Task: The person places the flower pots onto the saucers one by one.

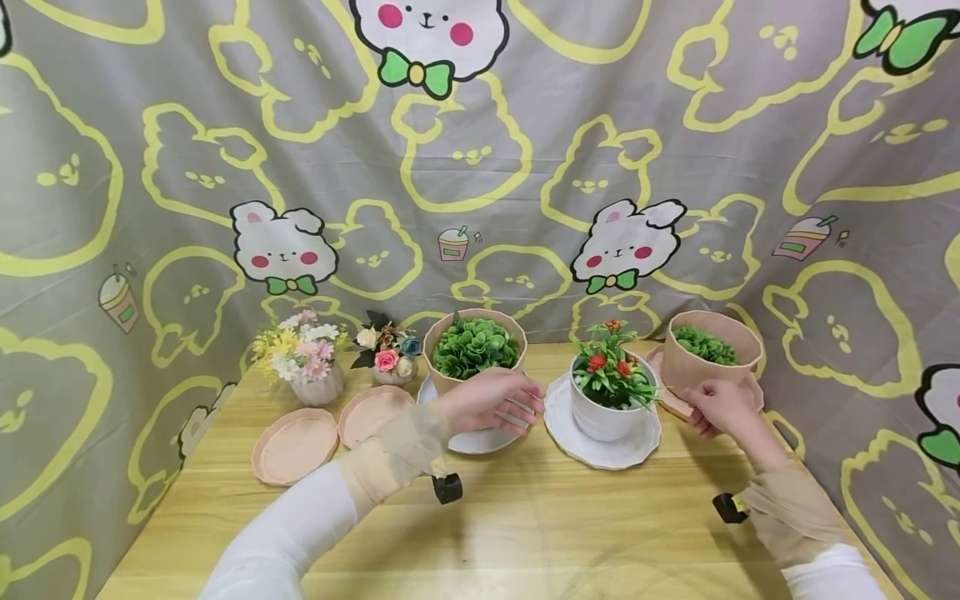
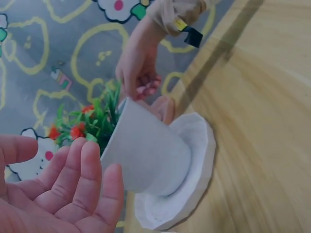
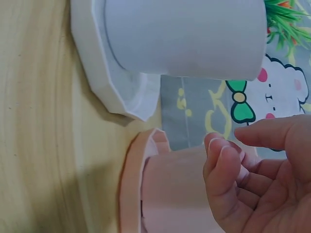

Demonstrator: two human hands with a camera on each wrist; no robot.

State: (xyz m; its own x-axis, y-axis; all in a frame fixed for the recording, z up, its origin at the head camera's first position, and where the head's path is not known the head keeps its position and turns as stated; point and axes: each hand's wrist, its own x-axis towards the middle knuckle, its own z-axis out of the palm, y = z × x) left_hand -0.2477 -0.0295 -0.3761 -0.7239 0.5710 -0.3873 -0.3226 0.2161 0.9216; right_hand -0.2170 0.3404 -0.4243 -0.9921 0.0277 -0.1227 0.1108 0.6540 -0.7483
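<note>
A white pot (image 1: 606,418) of green leaves and red flowers (image 1: 613,364) stands on a white saucer (image 1: 558,410), between the two hands. To its left hovers the left hand (image 1: 497,402), fingers spread and slightly bent, holding nothing. In the head view that hand partly covers a peach pot of round green leaves (image 1: 480,343) on another white saucer (image 1: 480,442). The right hand (image 1: 726,410) has loosely curled fingers with a gap between thumb and forefinger in the right wrist view. Beside it, a pinkish pot (image 3: 177,189) sits on a pink saucer (image 3: 130,189).
Two pink saucers, one nearer (image 1: 296,450) and one farther (image 1: 375,410), lie on the wooden table (image 1: 555,533) at left. Behind them stand a pot of pastel flowers (image 1: 311,358) and a small pot of roses (image 1: 390,358). A patterned curtain (image 1: 480,175) hangs around the table.
</note>
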